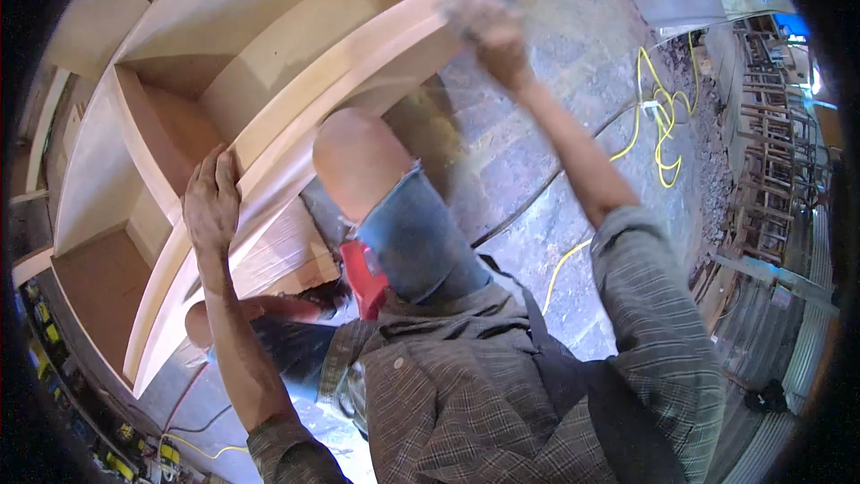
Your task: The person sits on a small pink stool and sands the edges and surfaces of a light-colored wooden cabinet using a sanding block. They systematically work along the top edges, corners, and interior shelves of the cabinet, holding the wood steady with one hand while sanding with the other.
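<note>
A large curved wooden cabinet frame (349, 49), pale and divided into compartments, lies in front of me. My left hand (212, 202) rests on its curved near rim, fingers stretched out over the wood. At the far right end of that rim is my right hand (494, 36), smeared by motion. Something greyish shows blurred under its fingers, pressed against the wood; its kind is too blurred to tell. My bare knee (363, 157), below rolled blue jeans, stands close to the rim's near side.
A red object (361, 280) and a cardboard piece (285, 251) lie below the frame. Yellow cord (663, 116) and a dark cable (560, 175) run over the concrete floor. Stacked wooden frames (770, 152) stand far right; tools (54, 367) line the lower left.
</note>
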`<action>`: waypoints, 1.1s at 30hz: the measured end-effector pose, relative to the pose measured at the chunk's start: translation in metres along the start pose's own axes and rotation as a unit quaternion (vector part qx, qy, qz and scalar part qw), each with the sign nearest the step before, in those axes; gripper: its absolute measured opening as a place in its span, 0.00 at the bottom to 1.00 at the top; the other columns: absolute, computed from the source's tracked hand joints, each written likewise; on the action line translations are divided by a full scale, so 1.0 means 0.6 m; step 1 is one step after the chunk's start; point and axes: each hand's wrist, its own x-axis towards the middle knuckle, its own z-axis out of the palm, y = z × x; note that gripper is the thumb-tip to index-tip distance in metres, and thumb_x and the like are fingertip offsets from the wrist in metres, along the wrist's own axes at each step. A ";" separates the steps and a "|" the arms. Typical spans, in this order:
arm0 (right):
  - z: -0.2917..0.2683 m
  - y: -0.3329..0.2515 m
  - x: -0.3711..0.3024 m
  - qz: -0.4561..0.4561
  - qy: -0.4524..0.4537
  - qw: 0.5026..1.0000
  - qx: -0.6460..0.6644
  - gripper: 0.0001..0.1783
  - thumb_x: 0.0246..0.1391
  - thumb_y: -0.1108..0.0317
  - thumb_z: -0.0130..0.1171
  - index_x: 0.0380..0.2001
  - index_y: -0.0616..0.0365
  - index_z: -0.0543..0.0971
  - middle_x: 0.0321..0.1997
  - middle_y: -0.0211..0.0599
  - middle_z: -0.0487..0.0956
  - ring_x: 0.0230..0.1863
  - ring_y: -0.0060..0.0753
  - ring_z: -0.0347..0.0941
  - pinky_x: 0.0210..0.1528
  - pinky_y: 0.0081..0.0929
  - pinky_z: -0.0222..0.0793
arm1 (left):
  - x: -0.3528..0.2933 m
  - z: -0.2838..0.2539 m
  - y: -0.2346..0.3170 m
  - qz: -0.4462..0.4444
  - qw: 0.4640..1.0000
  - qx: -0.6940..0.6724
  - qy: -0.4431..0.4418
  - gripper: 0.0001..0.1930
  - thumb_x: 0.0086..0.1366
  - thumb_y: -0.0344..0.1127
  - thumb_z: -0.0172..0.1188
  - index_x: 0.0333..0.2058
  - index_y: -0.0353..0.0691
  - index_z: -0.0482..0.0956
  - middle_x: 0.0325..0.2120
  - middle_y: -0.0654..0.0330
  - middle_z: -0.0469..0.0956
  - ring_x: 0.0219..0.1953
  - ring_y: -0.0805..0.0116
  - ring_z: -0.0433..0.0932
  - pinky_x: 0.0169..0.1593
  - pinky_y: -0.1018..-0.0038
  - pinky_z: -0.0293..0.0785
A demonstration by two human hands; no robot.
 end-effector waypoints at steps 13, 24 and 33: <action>-0.018 -0.023 -0.009 -0.060 0.053 0.988 0.129 0.23 0.49 0.70 0.56 0.50 0.44 0.74 0.57 0.35 0.73 0.58 0.39 0.68 0.56 0.39 0.62 | -0.011 0.005 -0.007 -0.044 0.998 -0.011 0.037 0.22 0.68 0.47 0.44 0.47 0.34 0.75 0.45 0.44 0.76 0.48 0.48 0.75 0.52 0.63 0.69; 0.003 0.076 0.017 0.088 0.011 0.981 0.175 0.25 0.47 0.77 0.53 0.52 0.53 0.73 0.57 0.39 0.71 0.59 0.42 0.66 0.56 0.42 0.64 | -0.008 0.002 -0.006 -0.038 0.999 0.005 0.031 0.20 0.67 0.44 0.45 0.45 0.34 0.76 0.40 0.45 0.77 0.44 0.50 0.76 0.48 0.63 0.70; 0.015 0.070 0.000 0.049 0.056 0.982 0.175 0.25 0.46 0.81 0.53 0.51 0.54 0.75 0.55 0.43 0.73 0.60 0.44 0.66 0.62 0.43 0.58 | -0.004 0.001 0.000 -0.068 0.997 0.047 0.003 0.17 0.67 0.40 0.46 0.43 0.34 0.77 0.37 0.46 0.78 0.40 0.49 0.77 0.46 0.62 0.70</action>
